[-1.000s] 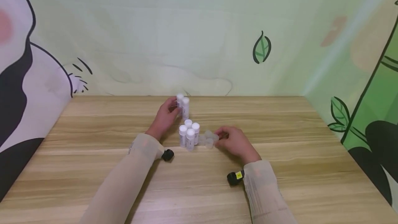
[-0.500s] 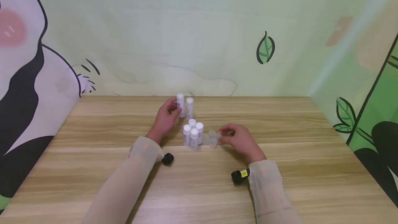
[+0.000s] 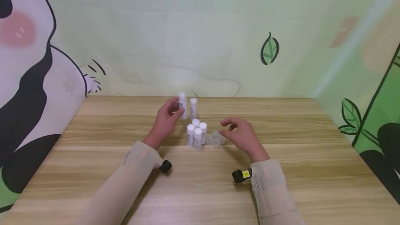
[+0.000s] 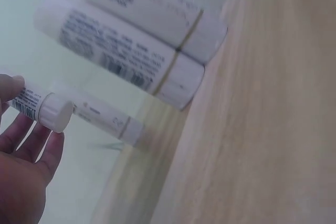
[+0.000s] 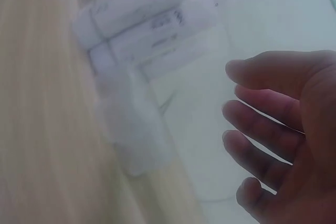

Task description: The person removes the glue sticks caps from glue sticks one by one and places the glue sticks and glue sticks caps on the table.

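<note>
My left hand [image 3: 165, 119] pinches a white glue stick [image 3: 182, 105] between thumb and fingers. In the left wrist view that glue stick [image 4: 39, 106] has a printed label and barcode, its end apart from the table. Just right of it another glue stick [image 3: 193, 108] stands upright. Nearer, several upright glue sticks [image 3: 197, 138] form a tight cluster. Translucent, cap-like pieces [image 3: 216, 144] lie against the cluster's right side. My right hand [image 3: 243, 136] hovers beside and above these pieces, its fingers loosely bent around nothing; the right wrist view shows the gap between thumb and fingers.
All of this is on a wood-grain table [image 3: 200, 186]. A pale green wall covering [image 3: 143, 44] with cartoon drawings rises at the table's far edge and along the sides. A small black camera [image 3: 165, 166] is worn at each wrist.
The left hand's glue stick has come apart from the one beside it, leaving a gap. My right hand has withdrawn upward from the translucent pieces. The head view has shifted slightly left.
</note>
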`<state>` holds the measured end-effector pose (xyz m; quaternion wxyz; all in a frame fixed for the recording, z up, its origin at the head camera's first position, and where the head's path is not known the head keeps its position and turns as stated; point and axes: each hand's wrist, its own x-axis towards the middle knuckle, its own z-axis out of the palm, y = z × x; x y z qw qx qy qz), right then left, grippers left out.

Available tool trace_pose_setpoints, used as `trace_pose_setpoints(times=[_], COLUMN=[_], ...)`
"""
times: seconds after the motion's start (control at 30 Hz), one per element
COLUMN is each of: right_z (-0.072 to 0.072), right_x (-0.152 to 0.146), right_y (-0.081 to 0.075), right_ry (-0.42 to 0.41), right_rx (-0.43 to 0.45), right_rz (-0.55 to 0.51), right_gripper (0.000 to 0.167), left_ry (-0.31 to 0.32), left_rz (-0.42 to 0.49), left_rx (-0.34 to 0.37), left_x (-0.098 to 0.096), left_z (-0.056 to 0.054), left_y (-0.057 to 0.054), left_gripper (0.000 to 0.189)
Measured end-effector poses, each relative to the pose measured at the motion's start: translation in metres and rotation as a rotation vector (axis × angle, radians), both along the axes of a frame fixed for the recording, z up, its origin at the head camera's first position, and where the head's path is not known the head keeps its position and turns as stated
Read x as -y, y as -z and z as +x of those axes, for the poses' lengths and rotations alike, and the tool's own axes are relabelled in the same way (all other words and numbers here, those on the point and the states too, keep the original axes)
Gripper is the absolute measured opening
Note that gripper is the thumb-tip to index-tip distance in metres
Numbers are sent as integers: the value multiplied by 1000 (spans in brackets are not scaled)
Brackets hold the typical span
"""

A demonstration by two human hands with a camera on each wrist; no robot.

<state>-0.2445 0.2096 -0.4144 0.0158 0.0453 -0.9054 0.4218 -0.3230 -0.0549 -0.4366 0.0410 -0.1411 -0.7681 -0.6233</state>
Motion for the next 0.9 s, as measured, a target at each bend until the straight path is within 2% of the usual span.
trace_pose_setpoints(times=[0.2, 0.53, 0.7, 0.9], right_z=[5, 21, 30, 38], right_x=[8, 24, 32, 38], right_y=[-13, -40, -52, -60], right_ry=[-20, -66, -71, -80], right_rx=[-62, -196, -206, -247], right_rz=[-13, -60, -85, -169], right_gripper=[26, 26, 28, 32], left_ry=[34, 99, 132, 206], left_rz=[19, 41, 43, 32], left_rx=[-54, -115, -123, -160], left_x=[2, -4, -9, -19], left_z=[16, 47, 63, 78], left_y=[-11, -32, -39, -40], left_gripper=[43, 42, 42, 40])
